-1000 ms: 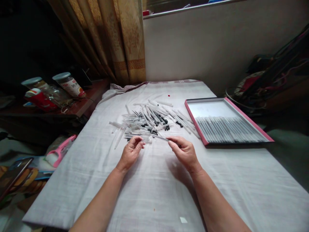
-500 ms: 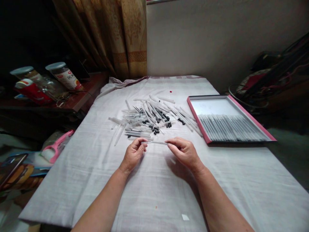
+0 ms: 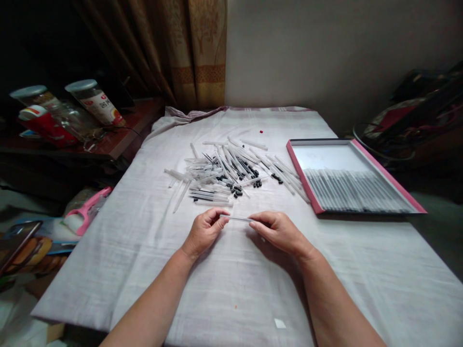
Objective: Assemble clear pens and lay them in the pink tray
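Hands point(image 3: 205, 233) closer along tube point(image 3: 237, 219); pen parts point(image 3: 228, 166) heaped beyond, box point(image 3: 304, 178) right

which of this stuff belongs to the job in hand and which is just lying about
Seemingly in use:
- held slim tube
- loose tubes
- black pieces
- pink-edged box
- row of tubes inside it

Probably just lying about:
- lidded jar
- pink handle
- red bit
- white scrap

Slim translucent tube point(image 3: 238, 219), nearly level, between both hands point(image 3: 204, 233) point(image 3: 282, 232)
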`<control>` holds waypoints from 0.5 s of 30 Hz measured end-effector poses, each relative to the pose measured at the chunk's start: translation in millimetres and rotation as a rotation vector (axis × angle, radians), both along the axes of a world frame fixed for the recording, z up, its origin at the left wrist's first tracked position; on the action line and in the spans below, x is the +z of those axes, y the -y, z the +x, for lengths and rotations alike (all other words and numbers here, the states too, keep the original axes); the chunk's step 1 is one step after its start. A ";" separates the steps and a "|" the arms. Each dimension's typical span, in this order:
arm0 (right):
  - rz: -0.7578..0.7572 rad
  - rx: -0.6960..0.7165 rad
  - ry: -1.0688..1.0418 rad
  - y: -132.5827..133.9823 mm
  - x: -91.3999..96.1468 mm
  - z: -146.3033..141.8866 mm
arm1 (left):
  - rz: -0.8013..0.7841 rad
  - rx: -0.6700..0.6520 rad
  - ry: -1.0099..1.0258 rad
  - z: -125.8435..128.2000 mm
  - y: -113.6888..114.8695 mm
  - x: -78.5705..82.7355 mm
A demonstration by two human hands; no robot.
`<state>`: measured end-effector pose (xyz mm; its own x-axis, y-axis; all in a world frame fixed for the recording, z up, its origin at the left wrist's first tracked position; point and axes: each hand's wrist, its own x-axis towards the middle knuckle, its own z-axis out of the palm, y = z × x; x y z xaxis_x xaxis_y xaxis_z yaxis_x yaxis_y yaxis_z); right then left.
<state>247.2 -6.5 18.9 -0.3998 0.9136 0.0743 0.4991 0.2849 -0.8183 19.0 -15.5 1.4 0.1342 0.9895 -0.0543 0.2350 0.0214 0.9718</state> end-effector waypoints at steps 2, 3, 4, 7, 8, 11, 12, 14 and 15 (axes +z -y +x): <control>-0.015 0.048 0.023 0.8 -1.4 -1.3 | -0.013 -0.008 -0.005 0.7 0.1 -1.0; -0.010 0.057 0.027 1.3 -2.1 -2.7 | -0.024 -0.006 0.006 1.0 0.0 -1.1; -0.003 0.059 0.024 1.8 -2.7 -4.6 | -0.039 0.000 0.025 1.2 -0.2 -1.0; 0.019 0.043 -0.006 3.0 -4.2 -10.6 | -0.078 0.020 0.078 0.9 -0.4 0.8; 0.021 0.042 -0.015 3.1 -4.6 -12.2 | -0.087 0.020 0.084 0.6 -0.4 1.4; 0.019 0.052 -0.020 2.7 -5.4 -15.0 | -0.103 0.007 0.087 -0.8 0.0 2.4; 0.019 0.053 -0.021 2.4 -5.5 -15.3 | -0.106 0.006 0.086 -1.1 0.0 2.4; 0.021 0.058 -0.019 1.7 -5.7 -15.8 | -0.108 0.011 0.082 -1.3 -0.5 2.5; 0.023 0.057 -0.017 1.4 -5.6 -16.0 | -0.109 0.013 0.084 -1.1 -1.0 2.7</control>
<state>231.3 -7.9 13.2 -0.4493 0.8875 0.1024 0.4676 0.3313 -0.8195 17.9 -14.5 4.1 0.1296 0.9801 -0.1504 0.1523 0.1302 0.9797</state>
